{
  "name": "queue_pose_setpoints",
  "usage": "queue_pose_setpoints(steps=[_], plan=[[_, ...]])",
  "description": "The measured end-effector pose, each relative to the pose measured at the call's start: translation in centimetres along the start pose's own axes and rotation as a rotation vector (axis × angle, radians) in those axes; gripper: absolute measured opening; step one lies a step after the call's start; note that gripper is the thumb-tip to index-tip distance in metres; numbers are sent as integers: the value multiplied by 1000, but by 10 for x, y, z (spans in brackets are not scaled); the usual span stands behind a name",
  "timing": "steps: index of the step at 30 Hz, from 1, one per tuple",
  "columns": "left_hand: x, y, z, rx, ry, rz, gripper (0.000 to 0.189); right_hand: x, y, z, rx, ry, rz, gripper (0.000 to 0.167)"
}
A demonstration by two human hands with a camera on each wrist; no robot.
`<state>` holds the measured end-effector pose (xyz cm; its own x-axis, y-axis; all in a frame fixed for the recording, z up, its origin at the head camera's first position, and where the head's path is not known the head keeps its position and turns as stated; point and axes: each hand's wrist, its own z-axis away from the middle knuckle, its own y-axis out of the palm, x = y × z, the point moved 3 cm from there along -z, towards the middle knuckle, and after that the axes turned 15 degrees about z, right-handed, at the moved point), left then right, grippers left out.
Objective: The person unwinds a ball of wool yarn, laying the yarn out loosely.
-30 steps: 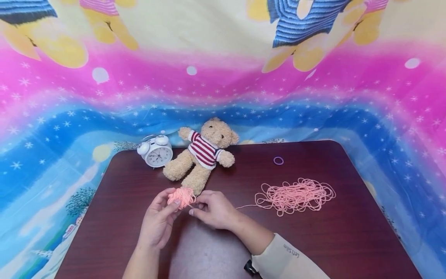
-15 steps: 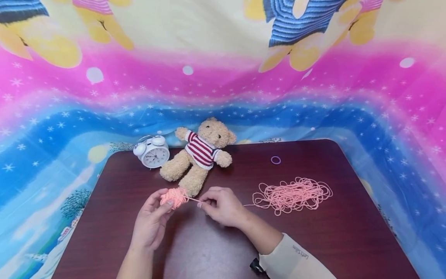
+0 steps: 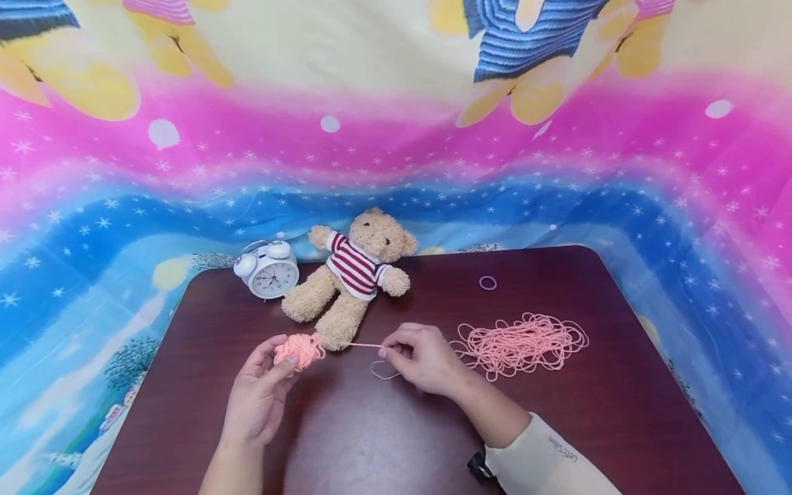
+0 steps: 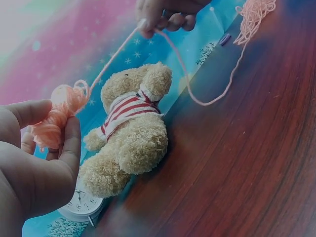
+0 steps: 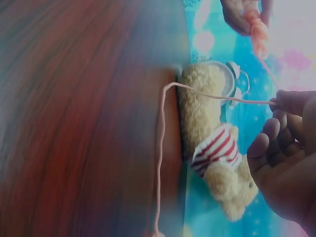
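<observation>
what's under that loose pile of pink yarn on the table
The brown tabletop shows between the outer loops of the yarn pile; whatever its dense middle covers cannot be seen.

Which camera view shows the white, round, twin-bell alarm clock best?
The head view: there the clock shows its dial and both bells. The left wrist view shows only part of the dial and a leg; in the right wrist view, the tan plush bear partly hides it.

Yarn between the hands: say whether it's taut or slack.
Taut: the yarn runs nearly straight from the ball to the right hand.
</observation>
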<state>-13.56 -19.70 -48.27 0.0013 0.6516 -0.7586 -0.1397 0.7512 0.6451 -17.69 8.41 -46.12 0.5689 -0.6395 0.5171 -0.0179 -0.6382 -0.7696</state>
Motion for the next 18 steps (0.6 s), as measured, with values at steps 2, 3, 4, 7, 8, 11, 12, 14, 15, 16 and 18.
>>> queue_pose_setpoints(steps=[2,3,4,7,8,11,12,14,15,16,18], plan=[[-1,-1,0,2,6,2,35,-5,-4,2,-10,2,11,3],[-2,-2,0,4,9,4,35,-8,-6,3,-14,4,23,3],[-3,-2,0,6,11,3,35,-11,-9,5,-19,6,35,3],[-4,-4,-1,8,15,1,34,-20,-16,10,-25,17,64,3],[-5,-4,-1,8,16,1,34,-22,-19,12,-26,20,70,3],[-6,-5,-1,7,18,-1,34,-30,-28,16,-31,33,81,4],[-6,-5,-1,7,18,-1,34,-33,-31,18,-35,38,88,4],[-7,-5,-2,9,18,-2,34,-38,-38,20,-46,44,106,2],[-8,-5,-2,11,18,-1,35,-41,-41,22,-50,49,114,2],[-8,-5,-2,12,18,0,35,-43,-44,23,-57,53,125,3],[-8,-6,-2,13,18,2,35,-49,-51,26,-63,59,146,5]])
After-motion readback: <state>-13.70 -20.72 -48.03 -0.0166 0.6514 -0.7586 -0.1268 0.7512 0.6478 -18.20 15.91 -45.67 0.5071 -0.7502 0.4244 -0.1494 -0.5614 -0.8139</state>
